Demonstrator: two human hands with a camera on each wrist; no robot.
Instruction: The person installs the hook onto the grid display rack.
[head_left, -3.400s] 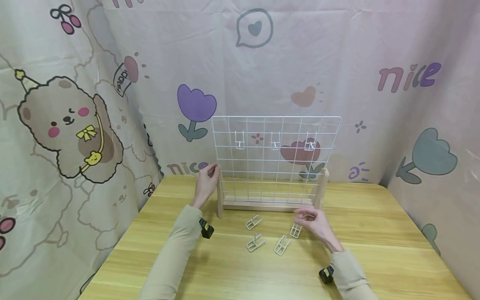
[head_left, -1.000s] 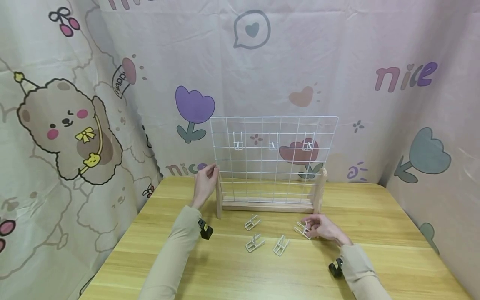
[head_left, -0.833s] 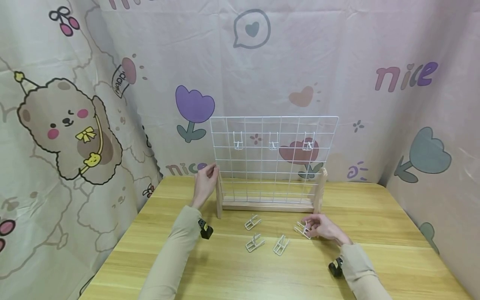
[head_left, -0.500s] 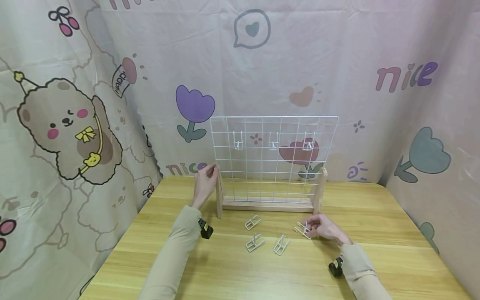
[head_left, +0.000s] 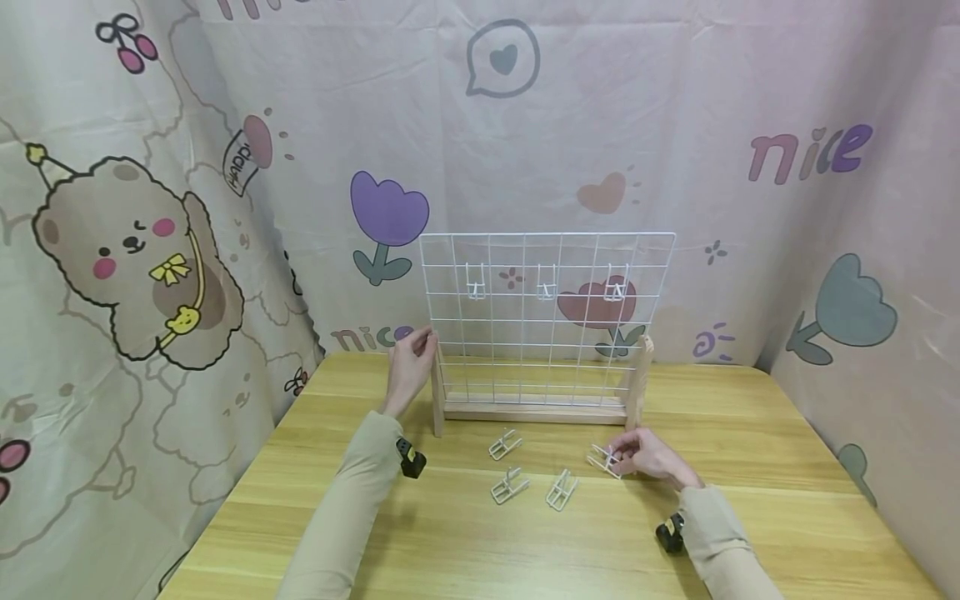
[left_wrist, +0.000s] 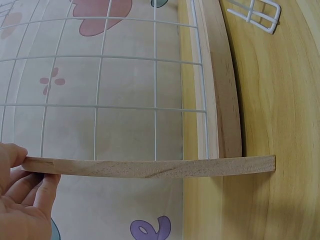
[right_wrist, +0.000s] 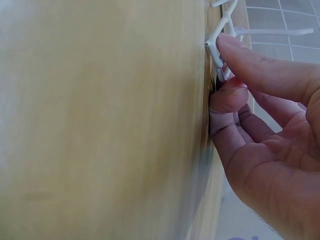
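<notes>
My left hand (head_left: pixel 408 368) pinches the top of the left wooden post (left_wrist: pixel 150 168) of a stand, thumb on one side and fingers on the other in the left wrist view. That stand holds a white wire grid panel (head_left: pixel 540 320) upright. In front of its right end, my right hand (head_left: pixel 648 457) grips a white wire hook (head_left: pixel 602 459) between thumb and curled fingers, low at the tabletop. The right wrist view shows the thumb pressed on the hook's wire (right_wrist: pixel 215 52), with one prong sticking out past the hand; part of the hook is hidden by the fingers.
Three similar hooks lie loose on the wooden table (head_left: pixel 465 550): a far one (head_left: pixel 505 445), a near-left one (head_left: pixel 510 487) and a near-right one (head_left: pixel 561 491). Three more hang in a row high on the grid, including a left one (head_left: pixel 476 290). A printed curtain (head_left: pixel 510 150) stands behind.
My right hand, earlier above the hook with fingers near it, now grips it and has moved slightly right; the hook is turned. In the last second nothing visibly moves. My left hand stays on the post.
</notes>
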